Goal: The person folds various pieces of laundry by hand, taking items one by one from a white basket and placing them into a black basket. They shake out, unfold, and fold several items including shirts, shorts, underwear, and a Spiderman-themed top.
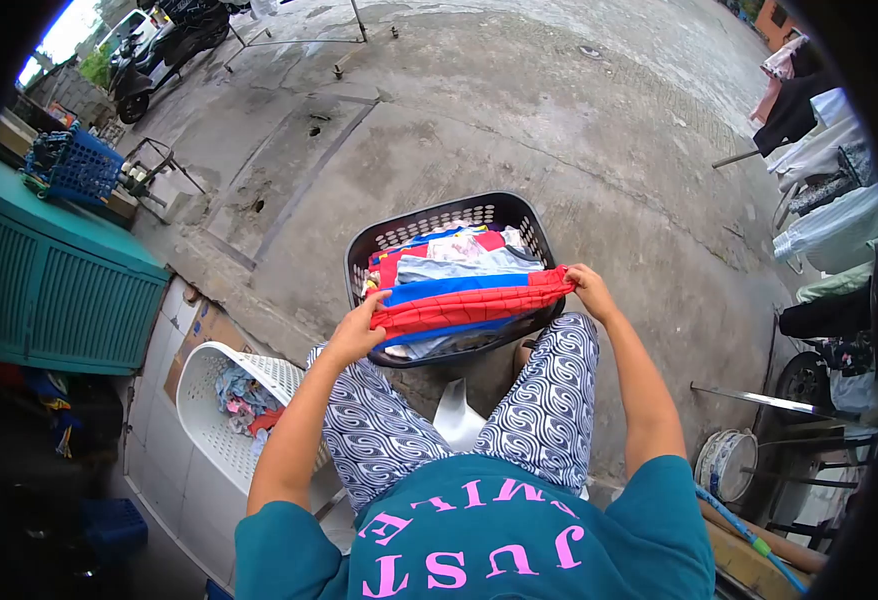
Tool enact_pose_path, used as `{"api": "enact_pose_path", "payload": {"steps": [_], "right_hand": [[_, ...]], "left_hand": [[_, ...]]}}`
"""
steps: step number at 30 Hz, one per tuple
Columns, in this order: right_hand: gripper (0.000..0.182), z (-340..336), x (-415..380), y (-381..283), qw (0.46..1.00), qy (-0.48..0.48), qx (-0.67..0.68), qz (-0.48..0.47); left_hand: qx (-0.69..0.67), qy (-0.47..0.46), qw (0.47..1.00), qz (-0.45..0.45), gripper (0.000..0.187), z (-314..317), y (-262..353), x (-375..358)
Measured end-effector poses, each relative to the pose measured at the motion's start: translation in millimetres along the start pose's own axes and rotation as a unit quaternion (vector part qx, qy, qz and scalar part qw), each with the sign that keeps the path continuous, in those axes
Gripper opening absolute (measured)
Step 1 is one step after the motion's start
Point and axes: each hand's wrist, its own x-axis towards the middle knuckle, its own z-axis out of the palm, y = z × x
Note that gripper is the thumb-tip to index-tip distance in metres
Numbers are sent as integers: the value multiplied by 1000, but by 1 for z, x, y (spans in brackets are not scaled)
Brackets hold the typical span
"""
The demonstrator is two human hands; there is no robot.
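Note:
A red and blue garment (464,303) with dark web-like lines is stretched sideways between both hands. My left hand (361,325) pinches its left end, and my right hand (587,287) grips the gathered right end. Beneath the garment, a dark plastic basket (359,243) with a perforated rim stands in front of my knees. Light blue, white, red and blue clothes (454,258) lie piled inside it.
At the left, a white basket (202,405) holds more clothes beside a teal louvered cabinet (59,270). A blue crate (84,165) and a scooter (154,55) are farther back. Hanging laundry (824,240), a round drum-like container (727,465) and poles line the right.

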Motion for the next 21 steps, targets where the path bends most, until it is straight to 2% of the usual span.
{"api": "enact_pose_path", "payload": {"steps": [2, 3, 4, 6, 7, 8, 10, 11, 13, 14, 15, 16, 17, 19, 21], "right_hand": [[23, -2, 2, 1, 999, -8, 25, 31], [24, 0, 5, 1, 992, -8, 82, 94], [25, 1, 7, 2, 978, -8, 138, 156], [27, 7, 12, 2, 966, -3, 180, 185], [29, 12, 15, 2, 952, 3, 223, 210], [29, 19, 18, 7, 952, 4, 222, 212], [24, 31, 27, 18, 949, 91, 159, 257], [25, 39, 26, 7, 957, 244, -36, 153], [25, 36, 24, -26, 917, 363, -107, 123], [25, 42, 23, -35, 917, 365, -60, 147], [26, 51, 21, -44, 916, 365, -11, 169], [25, 64, 16, -57, 924, 335, 16, 182], [25, 79, 9, -69, 932, 304, 43, 193], [25, 111, -5, -81, 940, 276, 33, 197], [30, 128, -12, -98, 939, 260, -37, 220]], "left_hand": [[166, 56, 983, -60, 52, 5, -24, 20], [267, 85, 954, -103, 49, 10, -33, 25], [266, 82, 955, -103, 49, 16, -35, 29], [226, 109, 966, -60, 47, 34, -39, 33], [251, 129, 959, 38, 49, 45, -39, 31], [230, 107, 964, 74, 51, 52, -33, 29], [200, 63, 970, 119, 57, 68, -24, 28], [204, 37, 973, 101, 59, 75, -23, 29], [210, 28, 976, 56, 62, 92, -39, 32], [206, 25, 976, 63, 62, 98, -47, 33], [210, 15, 977, 21, 62, 104, -56, 34], [214, 6, 977, -22, 63, 107, -62, 34], [212, 5, 977, -19, 63, 109, -65, 34], [193, 1, 980, -52, 64, 109, -70, 37], [191, 3, 979, -70, 65, 106, -63, 43]]}}
